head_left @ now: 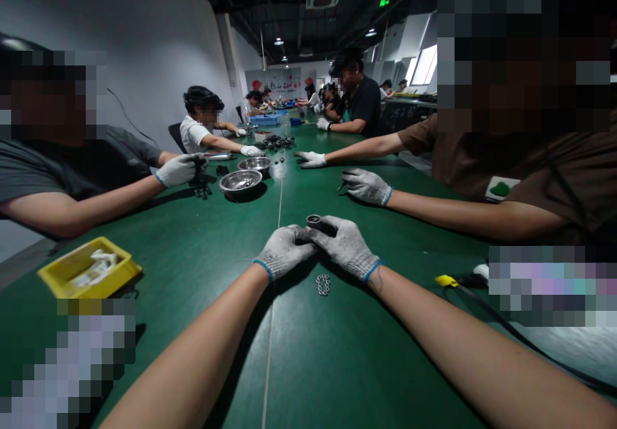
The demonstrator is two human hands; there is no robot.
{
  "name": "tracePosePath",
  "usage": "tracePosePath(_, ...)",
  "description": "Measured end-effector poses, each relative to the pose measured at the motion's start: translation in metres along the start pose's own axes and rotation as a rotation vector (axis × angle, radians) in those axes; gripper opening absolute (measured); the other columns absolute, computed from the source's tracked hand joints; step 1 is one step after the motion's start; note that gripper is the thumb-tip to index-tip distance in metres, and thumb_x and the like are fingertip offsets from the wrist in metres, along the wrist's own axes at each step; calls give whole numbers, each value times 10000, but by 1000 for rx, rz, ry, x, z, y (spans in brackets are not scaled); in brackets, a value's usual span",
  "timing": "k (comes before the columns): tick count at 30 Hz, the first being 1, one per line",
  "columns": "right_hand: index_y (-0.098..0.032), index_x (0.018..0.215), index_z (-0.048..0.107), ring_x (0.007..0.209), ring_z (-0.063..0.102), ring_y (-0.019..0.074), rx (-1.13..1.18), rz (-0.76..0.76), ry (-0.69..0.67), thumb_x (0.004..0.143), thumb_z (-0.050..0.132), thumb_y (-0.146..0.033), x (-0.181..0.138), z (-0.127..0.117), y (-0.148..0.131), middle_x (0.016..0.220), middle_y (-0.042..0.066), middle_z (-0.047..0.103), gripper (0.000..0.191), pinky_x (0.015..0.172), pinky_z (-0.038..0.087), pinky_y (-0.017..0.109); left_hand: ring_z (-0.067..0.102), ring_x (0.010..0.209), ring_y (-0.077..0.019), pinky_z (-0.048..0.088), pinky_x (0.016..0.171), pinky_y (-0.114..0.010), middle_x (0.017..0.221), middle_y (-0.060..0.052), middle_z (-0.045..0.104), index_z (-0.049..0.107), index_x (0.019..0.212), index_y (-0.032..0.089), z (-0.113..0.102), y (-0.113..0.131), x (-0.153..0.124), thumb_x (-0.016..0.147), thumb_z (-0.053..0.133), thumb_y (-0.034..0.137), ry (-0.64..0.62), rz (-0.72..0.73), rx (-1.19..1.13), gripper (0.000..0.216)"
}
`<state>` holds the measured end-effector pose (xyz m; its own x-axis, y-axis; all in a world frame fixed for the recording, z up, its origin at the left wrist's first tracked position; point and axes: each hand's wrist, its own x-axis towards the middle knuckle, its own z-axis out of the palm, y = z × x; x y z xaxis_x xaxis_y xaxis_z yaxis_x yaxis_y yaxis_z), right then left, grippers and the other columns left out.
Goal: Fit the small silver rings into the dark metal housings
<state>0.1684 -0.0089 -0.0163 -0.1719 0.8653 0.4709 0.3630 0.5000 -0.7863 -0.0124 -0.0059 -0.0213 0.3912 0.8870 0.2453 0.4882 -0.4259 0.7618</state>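
Observation:
Both my hands wear grey-white knit gloves with blue cuffs and meet over the green table. Between them is a short, dark cylindrical metal part (pixel 313 221) with a round open rim facing up. My right hand (pixel 348 244) is closed around its right side, the thumb across the front. My left hand (pixel 285 249) is closed too, its fingertips pressed to the part's lower left side; the part's lower end is hidden by the fingers. Just below my hands, several small metal rings (pixel 322 284) lie in a loose oval on the table.
Two steel bowls (pixel 241 183) stand ahead to the left. A yellow bin (pixel 91 268) with white cloth-like items sits at the left. At the right, a black cable with a yellow tip (pixel 447 281) crosses the table (pixel 308 365). Co-workers' gloved hands (pixel 367 187) are close on both sides.

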Motion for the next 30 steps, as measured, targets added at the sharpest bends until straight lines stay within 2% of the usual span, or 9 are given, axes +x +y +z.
tracePosePath(4, -175, 1075, 815, 975, 775, 275, -22, -29, 11, 868, 765, -466, 0, 1, 1, 1050, 103, 827, 360, 896, 598, 384, 708, 889, -218, 570, 830, -305, 948, -55, 763, 796, 917, 173, 2, -2, -1, 843, 729, 352, 11, 46, 80, 205)
tracePosePath(16, -194, 1057, 809, 985, 773, 268, -49, -58, 18, 855, 788, -432, 0, 3, 3, 1061, 95, 823, 313, 924, 599, 398, 712, 940, -239, 577, 890, -329, 968, -65, 756, 796, 958, 190, 1, -1, -2, 874, 702, 353, 12, 76, 184, 206)
tracePosePath(30, -159, 1130, 801, 1032, 775, 293, -2, -36, 12, 891, 707, -434, 2, 1, 6, 1108, 116, 820, 376, 954, 601, 414, 670, 776, -183, 545, 775, -291, 839, -30, 711, 794, 849, 179, -3, 10, -3, 865, 700, 271, 82, -4, 170, 133)
